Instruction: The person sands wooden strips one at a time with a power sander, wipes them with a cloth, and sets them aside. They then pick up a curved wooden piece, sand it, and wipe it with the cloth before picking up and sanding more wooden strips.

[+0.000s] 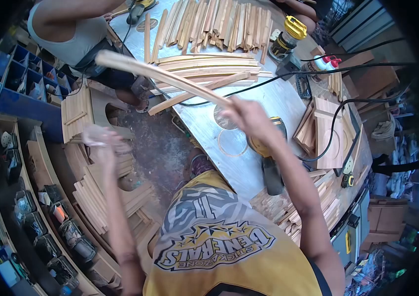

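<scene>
My right hand (pixel 251 118) is closed around one end of a long, slightly curved wooden strip (pixel 162 74), which rises across the view toward the upper left, its far end blurred. My left hand (pixel 108 140) is over the stacked wood on the left, smeared by motion. A pale patch shows at its fingers, and I cannot make out whether it holds anything. Beneath my right forearm, a yellow and black power sander (pixel 268 148) lies on the metal-topped table (pixel 204 133). Curved wooden strips (pixel 204 64) lie beyond the held one.
Many straight wood pieces (pixel 219 22) cover the table's far end, near another sander (pixel 286 39). Glue bottles (pixel 320 64) and black cables (pixel 318 69) are at the right. A co-worker (pixel 74 39) stands at upper left. Stacked wood (pixel 93 197) and a tool shelf (pixel 47 207) line the left.
</scene>
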The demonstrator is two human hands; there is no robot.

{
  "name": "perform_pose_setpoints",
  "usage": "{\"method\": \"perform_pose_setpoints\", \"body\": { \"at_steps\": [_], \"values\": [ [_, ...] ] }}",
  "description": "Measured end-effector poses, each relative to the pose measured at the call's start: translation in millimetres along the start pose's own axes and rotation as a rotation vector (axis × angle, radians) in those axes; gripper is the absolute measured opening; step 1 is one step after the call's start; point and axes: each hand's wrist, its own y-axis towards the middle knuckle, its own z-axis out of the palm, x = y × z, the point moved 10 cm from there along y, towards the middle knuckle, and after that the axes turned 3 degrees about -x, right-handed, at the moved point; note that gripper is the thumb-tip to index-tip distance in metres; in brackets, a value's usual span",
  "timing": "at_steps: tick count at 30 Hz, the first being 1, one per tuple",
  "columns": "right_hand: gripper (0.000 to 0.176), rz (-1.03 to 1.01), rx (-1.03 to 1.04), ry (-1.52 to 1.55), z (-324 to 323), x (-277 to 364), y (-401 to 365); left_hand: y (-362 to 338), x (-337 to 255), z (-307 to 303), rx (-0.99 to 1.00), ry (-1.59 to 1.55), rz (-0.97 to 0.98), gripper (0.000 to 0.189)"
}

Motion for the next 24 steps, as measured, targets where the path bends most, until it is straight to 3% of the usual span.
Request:
{"method": "perform_pose_setpoints", "body": {
  "at_steps": [1,3,5,7,9,11,12,13,15,16,17,20,23,24],
  "values": [
    [0.033,0.072,0.015,0.196,14,12,1,-22,11,46,0.091,-0.072,0.017,0.072],
    [0.032,0.329,0.214,0.275,57,38,-13,-63,34,129,0.215,-0.431,-0.098,0.08],
    [0.033,0.272,0.055,0.372,76,56,-27,-90,34,184,0.29,-0.706,-0.112,0.081],
    [0.039,0.137,-0.109,0.346,79,75,-35,-115,35,213,0.326,-0.82,-0.22,0.095],
    [0.037,0.404,0.062,0.354,95,61,-55,-130,13,220,0.392,-0.832,-0.213,0.096],
    [0.036,0.471,0.057,0.399,101,58,-70,-138,7,231,0.523,-1.032,-0.447,0.091],
    [0.034,0.527,0.05,0.448,107,56,-78,-136,15,229,0.544,-0.802,-0.345,0.076],
    [0.034,0.54,0.04,0.442,114,54,-87,-140,26,234,0.557,-0.802,-0.357,0.076],
    [0.03,0.407,-0.191,0.391,112,57,-98,-138,48,225,0.393,-0.47,-0.189,0.061],
    [0.032,0.437,-0.205,0.437,120,54,-103,-137,59,219,0.292,-0.406,-0.202,0.045],
    [0.032,0.437,-0.209,0.435,124,53,-107,-138,63,218,0.296,-0.407,-0.201,0.045],
    [0.031,0.595,-0.227,0.53,129,43,-113,-139,65,201,0.06,-0.519,-0.286,0.039],
    [0.031,0.448,-0.356,0.523,109,59,-105,-140,80,199,0.056,-0.565,-0.362,0.043],
    [0.032,0.422,-0.316,0.452,112,64,-103,-140,69,211,0.208,-0.586,-0.362,0.05]
  ]
}}
